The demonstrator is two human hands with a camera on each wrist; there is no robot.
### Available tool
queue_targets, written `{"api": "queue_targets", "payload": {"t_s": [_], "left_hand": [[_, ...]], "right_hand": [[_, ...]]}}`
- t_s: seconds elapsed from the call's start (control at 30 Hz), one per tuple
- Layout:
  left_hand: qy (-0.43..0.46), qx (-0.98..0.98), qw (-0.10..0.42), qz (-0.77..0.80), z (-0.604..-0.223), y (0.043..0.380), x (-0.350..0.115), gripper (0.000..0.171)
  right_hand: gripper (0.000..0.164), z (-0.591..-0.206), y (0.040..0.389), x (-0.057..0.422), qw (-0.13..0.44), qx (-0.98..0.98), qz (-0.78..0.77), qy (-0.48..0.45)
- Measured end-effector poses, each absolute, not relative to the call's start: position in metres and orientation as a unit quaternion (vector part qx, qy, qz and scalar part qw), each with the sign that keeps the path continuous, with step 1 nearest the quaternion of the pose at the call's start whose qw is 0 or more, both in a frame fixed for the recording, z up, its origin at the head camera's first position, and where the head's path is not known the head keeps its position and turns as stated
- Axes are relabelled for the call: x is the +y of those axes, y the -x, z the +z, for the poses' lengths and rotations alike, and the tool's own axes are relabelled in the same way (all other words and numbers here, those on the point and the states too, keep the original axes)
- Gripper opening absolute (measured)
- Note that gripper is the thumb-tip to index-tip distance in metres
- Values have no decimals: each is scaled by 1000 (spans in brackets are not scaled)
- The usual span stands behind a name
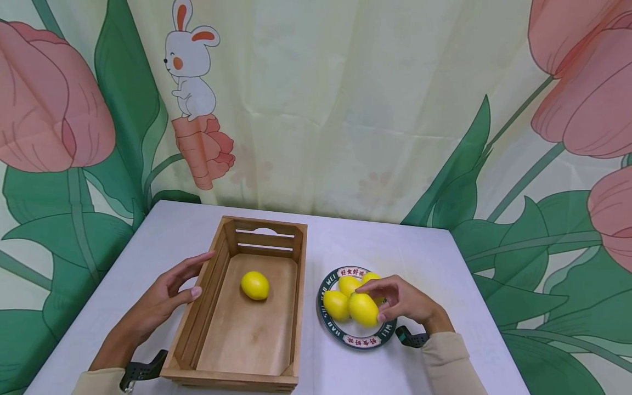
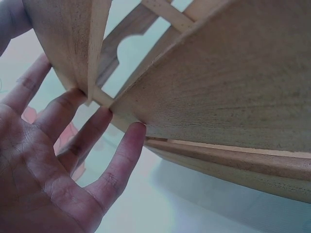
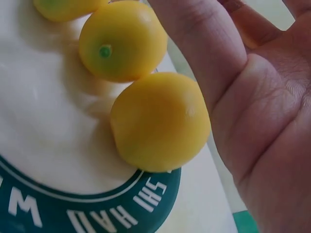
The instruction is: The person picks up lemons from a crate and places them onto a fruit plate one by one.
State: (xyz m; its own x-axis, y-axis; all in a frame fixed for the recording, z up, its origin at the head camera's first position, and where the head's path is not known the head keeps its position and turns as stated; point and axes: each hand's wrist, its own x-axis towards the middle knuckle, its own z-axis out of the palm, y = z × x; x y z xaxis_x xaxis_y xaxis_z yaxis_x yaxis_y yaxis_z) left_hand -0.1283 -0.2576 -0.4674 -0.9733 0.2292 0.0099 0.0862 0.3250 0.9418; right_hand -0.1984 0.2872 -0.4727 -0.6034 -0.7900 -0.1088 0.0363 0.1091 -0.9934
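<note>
A wooden crate with slatted sides stands at the table's middle left, one yellow lemon lying on its floor. My left hand is at the crate's left wall, and in the left wrist view its fingertips touch the wood. To the crate's right sits a round plate with a dark green lettered rim, bearing several lemons. Over this plate, my right hand pinches the front lemon between thumb and fingers. The right wrist view shows lemons beside the hand; fingertip contact is hidden there.
A white cloth covers the table. Behind it hangs a curtain printed with tulips, leaves and a rabbit. Dark bands circle both wrists.
</note>
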Motion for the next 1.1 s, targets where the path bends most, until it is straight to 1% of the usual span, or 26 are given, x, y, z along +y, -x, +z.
{"api": "queue_targets", "payload": {"t_s": [0.4, 1.1], "left_hand": [[-101, 811, 64, 573, -466, 128, -257, 62], [-106, 811, 66, 571, -465, 127, -258, 63]], "right_hand": [[55, -476, 187, 298, 325, 710, -579, 235], [53, -486, 184, 298, 286, 773, -524, 214]]}}
